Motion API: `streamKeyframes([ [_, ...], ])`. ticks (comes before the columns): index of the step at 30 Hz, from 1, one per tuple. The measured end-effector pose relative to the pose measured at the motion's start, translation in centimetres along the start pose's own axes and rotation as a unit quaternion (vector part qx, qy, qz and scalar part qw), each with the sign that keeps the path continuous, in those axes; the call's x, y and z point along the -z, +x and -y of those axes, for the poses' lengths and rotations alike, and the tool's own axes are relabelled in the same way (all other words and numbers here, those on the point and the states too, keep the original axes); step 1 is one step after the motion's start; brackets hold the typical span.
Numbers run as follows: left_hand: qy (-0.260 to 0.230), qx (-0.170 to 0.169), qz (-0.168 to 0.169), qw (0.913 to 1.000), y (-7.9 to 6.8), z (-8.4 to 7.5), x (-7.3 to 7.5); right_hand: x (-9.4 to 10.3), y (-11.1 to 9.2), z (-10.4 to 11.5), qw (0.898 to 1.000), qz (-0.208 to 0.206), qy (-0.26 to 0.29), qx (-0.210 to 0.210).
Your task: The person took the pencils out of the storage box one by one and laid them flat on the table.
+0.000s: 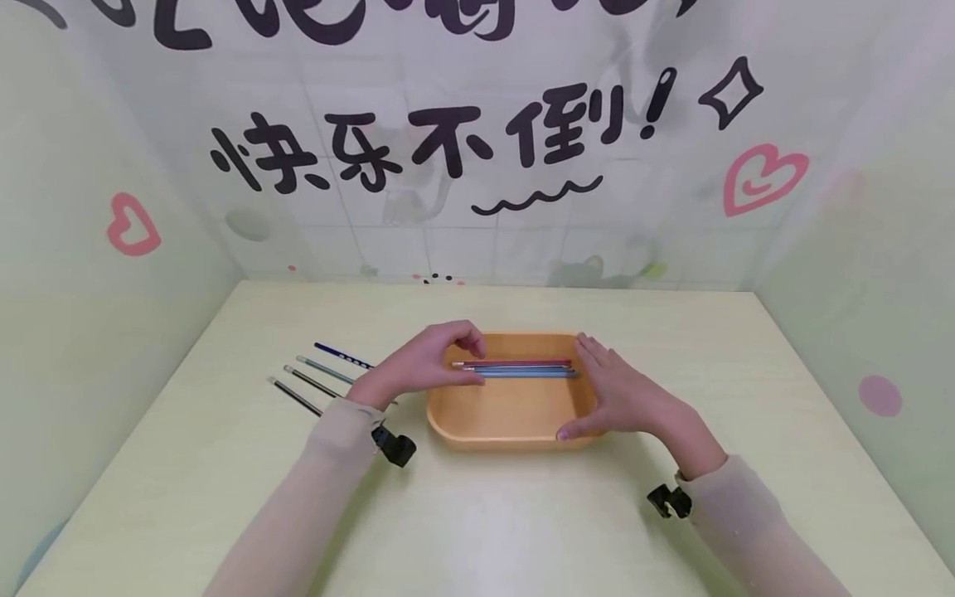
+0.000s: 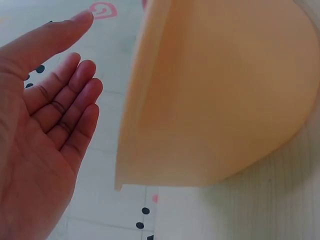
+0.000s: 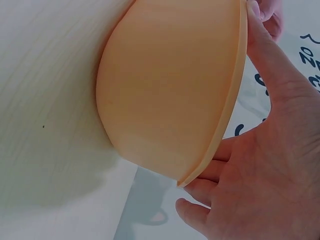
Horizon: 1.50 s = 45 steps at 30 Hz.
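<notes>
An orange plastic tray (image 1: pixel 515 414) with rounded corners stands on the table. Inside it, near the far side, lie red and blue pencils (image 1: pixel 525 372) side by side. My left hand (image 1: pixel 421 363) hovers over the tray's left end, thumb and fingers apart around the pencils' left ends in the head view. Nothing is in its grasp, and the left wrist view shows a gap between its loosely bent fingers (image 2: pixel 89 100) and the tray's rim. My right hand (image 1: pixel 634 396) is spread along the right rim, thumb at the near corner, fingertips toward the far corner.
Left of the tray, partly behind my left forearm, several more pencils (image 1: pixel 302 398) lie slanted and spaced apart on the pale table (image 1: pixel 507 514). Printed white curtains (image 1: pixel 477 249) close off the back and both sides. Each wrist carries a small black camera (image 1: pixel 395 446).
</notes>
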<state>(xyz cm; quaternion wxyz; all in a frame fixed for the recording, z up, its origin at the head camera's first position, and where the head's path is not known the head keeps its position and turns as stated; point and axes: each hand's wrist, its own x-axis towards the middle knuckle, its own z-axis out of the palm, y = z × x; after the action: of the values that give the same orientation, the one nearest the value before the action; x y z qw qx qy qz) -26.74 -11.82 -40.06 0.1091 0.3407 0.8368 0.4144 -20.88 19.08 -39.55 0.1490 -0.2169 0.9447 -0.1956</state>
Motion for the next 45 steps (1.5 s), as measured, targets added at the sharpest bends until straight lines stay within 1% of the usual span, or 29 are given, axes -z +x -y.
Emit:
streamKeyframes([
  [4, 0.003, 0.007, 0.025, 0.9997, 1.5, -0.4, -0.5, 0.1, -0.2, -0.2, 1.000, -0.005, 0.002, -0.006],
  [7, 0.003, 0.016, 0.038, 0.9991, 2.1, -0.5, -1.1, 0.0, -0.2, -0.2, 1.000, -0.008, 0.002, -0.009],
  [13, 0.004, 0.032, 0.067, 0.9973, 2.5, -0.2, -2.2, 0.0, 0.1, 0.1, 1.000, -0.005, 0.007, -0.003],
  [22, 0.032, 0.043, 0.095, 0.9941, 3.2, 0.2, -3.3, 0.1, -0.2, 0.2, 1.000, -0.001, -0.004, 0.003],
  [26, 0.045, 0.058, 0.097, 0.9926, 3.3, 0.3, -3.6, 0.2, -0.2, 0.3, 1.000, -0.004, -0.005, 0.002],
  [30, 0.070, 0.070, 0.093, 0.9907, 3.3, 0.6, -3.8, 0.1, -0.2, 0.3, 1.000, -0.007, 0.000, 0.002],
  [36, 0.092, 0.068, 0.091, 0.9893, 3.8, 0.8, -4.3, 0.1, -0.2, 0.1, 1.000, -0.005, -0.001, -0.001],
  [41, 0.103, 0.069, 0.089, 0.9884, 3.8, 1.0, -4.6, 0.1, -0.1, 0.1, 1.000, -0.003, -0.004, 0.000],
  [45, 0.112, 0.079, 0.089, 0.9866, 3.9, 1.1, -4.7, 0.0, 0.0, 0.2, 1.000, 0.003, 0.001, -0.004],
])
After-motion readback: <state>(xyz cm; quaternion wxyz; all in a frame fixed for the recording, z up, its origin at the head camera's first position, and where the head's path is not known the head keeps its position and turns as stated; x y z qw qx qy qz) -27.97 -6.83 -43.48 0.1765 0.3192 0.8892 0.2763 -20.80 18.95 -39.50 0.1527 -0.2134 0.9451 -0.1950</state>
